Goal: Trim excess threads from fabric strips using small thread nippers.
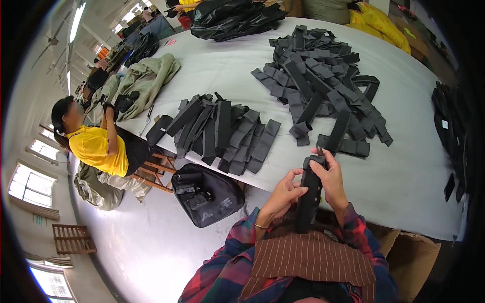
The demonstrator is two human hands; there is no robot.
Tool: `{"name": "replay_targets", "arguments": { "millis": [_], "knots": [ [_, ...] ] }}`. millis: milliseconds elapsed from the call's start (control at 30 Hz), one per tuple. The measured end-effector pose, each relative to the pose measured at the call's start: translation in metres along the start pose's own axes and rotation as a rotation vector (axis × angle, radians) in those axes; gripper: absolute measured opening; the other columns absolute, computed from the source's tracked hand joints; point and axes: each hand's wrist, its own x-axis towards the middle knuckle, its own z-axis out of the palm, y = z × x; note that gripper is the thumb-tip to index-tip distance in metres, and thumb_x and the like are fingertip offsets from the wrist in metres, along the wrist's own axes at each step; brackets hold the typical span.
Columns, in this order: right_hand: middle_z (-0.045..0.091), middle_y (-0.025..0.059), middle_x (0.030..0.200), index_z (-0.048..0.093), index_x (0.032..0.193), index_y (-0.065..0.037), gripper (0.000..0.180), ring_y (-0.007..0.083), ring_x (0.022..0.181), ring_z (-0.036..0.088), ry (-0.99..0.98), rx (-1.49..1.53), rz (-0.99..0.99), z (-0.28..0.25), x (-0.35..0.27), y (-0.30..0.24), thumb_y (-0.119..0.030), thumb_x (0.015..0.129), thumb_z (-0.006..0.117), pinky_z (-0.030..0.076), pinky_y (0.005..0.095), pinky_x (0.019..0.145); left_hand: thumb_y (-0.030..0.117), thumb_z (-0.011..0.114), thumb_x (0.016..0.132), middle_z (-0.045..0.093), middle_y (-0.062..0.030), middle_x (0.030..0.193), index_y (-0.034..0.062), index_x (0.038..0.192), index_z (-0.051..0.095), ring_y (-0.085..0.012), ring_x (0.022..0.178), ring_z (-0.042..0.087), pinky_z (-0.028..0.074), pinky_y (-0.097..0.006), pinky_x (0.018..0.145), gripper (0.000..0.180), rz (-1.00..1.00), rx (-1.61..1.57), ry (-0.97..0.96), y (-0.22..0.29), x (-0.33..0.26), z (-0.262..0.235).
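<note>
A long black fabric strip hangs upright over my lap at the table's near edge. My right hand pinches its upper end between thumb and fingers. Lower down, my left hand grips the strip's left side with thumb and bent fingers. Just beyond my hands, a few loose dark strips lie on the white table, at the near edge of a large heap of dark grey strips. To the left, a smaller pile of similar strips lies fanned side by side near the table's edge.
A black bag holding small black items stands below the table's left edge. A co-worker in a yellow shirt sits at the left by green cloth. Black plastic bags lie at the back. A cardboard box stands right of me.
</note>
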Motion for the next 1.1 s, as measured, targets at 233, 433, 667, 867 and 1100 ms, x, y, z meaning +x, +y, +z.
{"name": "replay_targets", "arguments": {
  "millis": [233, 433, 667, 867, 1100],
  "knots": [
    [0.058, -0.0016, 0.082, 0.057, 0.111, -0.004, 0.027, 0.0041, 0.073, 0.051, 0.114, -0.106, -0.043, -0.014, -0.007, 0.015, -0.015, 0.087, 0.063, 0.044, 0.0204, 0.063, 0.007, 0.055, 0.089, 0.057, -0.0224, 0.118, 0.0084, 0.136, 0.023, -0.0305, 0.099, 0.064, 0.054, -0.038, 0.083, 0.056, -0.122, -0.120, -0.256, -0.004, -0.021, 0.007],
    [0.058, 0.0033, 0.090, 0.056, 0.120, -0.006, 0.033, 0.0114, 0.080, 0.052, 0.208, -0.478, -0.339, -0.041, -0.003, 0.008, -0.018, 0.089, 0.060, 0.043, 0.0241, 0.073, 0.004, 0.048, 0.090, 0.051, -0.0235, 0.126, 0.0065, 0.136, 0.024, -0.0353, 0.105, 0.060, 0.053, -0.042, 0.087, 0.052, -0.006, -0.116, -0.079, 0.000, -0.015, 0.002],
    [0.060, 0.0081, 0.080, 0.065, 0.101, -0.004, 0.021, 0.0209, 0.071, 0.055, 0.061, -0.823, -0.401, -0.032, -0.029, -0.010, -0.010, 0.081, 0.062, 0.043, 0.0298, 0.066, 0.000, 0.043, 0.089, 0.045, -0.0260, 0.131, 0.0022, 0.137, 0.018, -0.0399, 0.110, 0.056, 0.052, -0.046, 0.090, 0.055, 0.147, -0.119, 0.008, 0.012, -0.008, 0.000],
    [0.061, 0.0066, 0.080, 0.067, 0.096, -0.007, 0.018, 0.0252, 0.073, 0.057, 0.098, -0.971, -0.592, -0.026, -0.030, -0.003, -0.012, 0.079, 0.065, 0.043, 0.0332, 0.065, 0.003, 0.046, 0.089, 0.047, -0.0264, 0.127, 0.0013, 0.136, 0.021, -0.0408, 0.110, 0.056, 0.055, -0.043, 0.084, 0.053, 0.148, -0.067, -0.002, 0.010, -0.010, 0.008],
    [0.061, 0.0052, 0.076, 0.067, 0.094, -0.009, 0.016, 0.0237, 0.071, 0.057, 0.138, -1.027, -0.617, -0.019, -0.027, -0.001, -0.013, 0.078, 0.066, 0.042, 0.0333, 0.065, 0.005, 0.046, 0.094, 0.054, -0.0227, 0.121, 0.0037, 0.138, 0.019, -0.0347, 0.105, 0.060, 0.055, -0.035, 0.080, 0.052, 0.110, -0.047, -0.013, 0.003, -0.014, 0.007]
  ]
}}
